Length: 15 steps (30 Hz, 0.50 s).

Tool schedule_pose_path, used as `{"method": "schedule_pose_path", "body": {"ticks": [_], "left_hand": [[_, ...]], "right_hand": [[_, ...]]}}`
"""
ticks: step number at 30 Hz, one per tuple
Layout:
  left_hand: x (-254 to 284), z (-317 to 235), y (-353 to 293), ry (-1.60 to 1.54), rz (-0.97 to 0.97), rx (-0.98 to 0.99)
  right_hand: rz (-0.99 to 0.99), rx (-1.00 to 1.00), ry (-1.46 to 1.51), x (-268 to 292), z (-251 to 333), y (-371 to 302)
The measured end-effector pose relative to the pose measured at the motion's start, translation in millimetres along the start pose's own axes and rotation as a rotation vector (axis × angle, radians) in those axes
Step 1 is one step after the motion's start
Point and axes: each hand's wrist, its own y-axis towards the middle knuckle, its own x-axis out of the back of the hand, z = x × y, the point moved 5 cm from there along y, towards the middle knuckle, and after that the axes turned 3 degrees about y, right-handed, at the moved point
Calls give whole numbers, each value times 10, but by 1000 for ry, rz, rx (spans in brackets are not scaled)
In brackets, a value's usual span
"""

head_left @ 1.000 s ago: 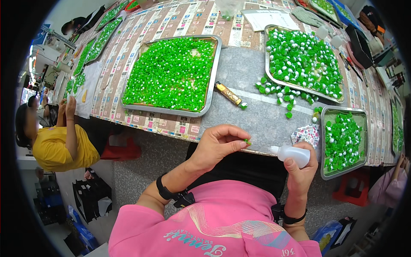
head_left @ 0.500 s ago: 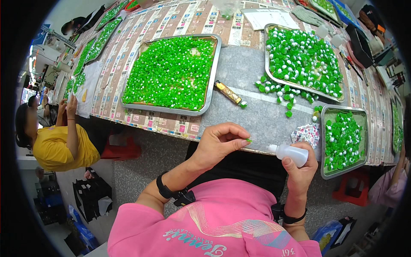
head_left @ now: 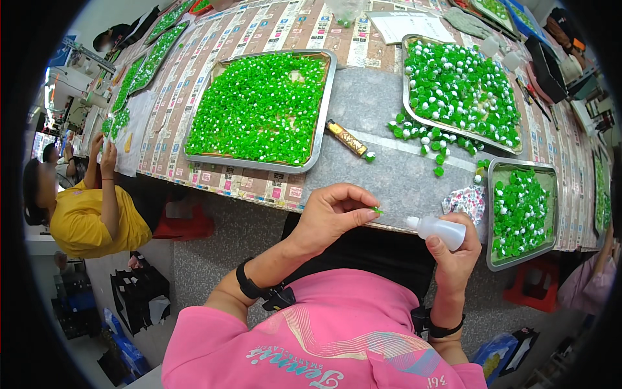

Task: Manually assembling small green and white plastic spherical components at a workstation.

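Near the table's front edge my left hand [head_left: 334, 217] is closed in a pinch on a small green piece [head_left: 377, 211]; the fingers cover part of it. A translucent white squeeze bottle [head_left: 442, 232] lies tilted in my right hand [head_left: 457, 256], its capped-looking narrow end pointing left toward the green piece. The two are apart. Beyond my hands is a grey cloth mat [head_left: 369, 185]. On it lie a yellow-and-black tube-shaped item [head_left: 346, 139] and a green piece with a white ball [head_left: 370, 156].
Metal trays of green and white pieces stand at left [head_left: 259, 165], far right [head_left: 407, 97] and near right [head_left: 490, 214]. Loose pieces [head_left: 439, 146] spill beside the far one. A patterned cloth [head_left: 463, 201] lies by my right hand. A person in yellow [head_left: 97, 217] works at left.
My hands, the green piece and the bottle hold almost the same places. The view has shifted very slightly.
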Motion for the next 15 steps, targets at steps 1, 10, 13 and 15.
{"method": "schedule_pose_path", "body": {"ticks": [1, 10, 13, 15], "left_hand": [[0, 1, 0, -1, -1, 1], [8, 13, -1, 10, 3, -7], [4, 7, -7, 1, -3, -4], [-1, -3, -7, -2, -5, 2]], "right_hand": [[3, 3, 0, -5, 5, 1], [8, 53, -25, -22, 36, 2], [9, 59, -35, -15, 41, 1], [5, 70, -28, 0, 26, -3]]}}
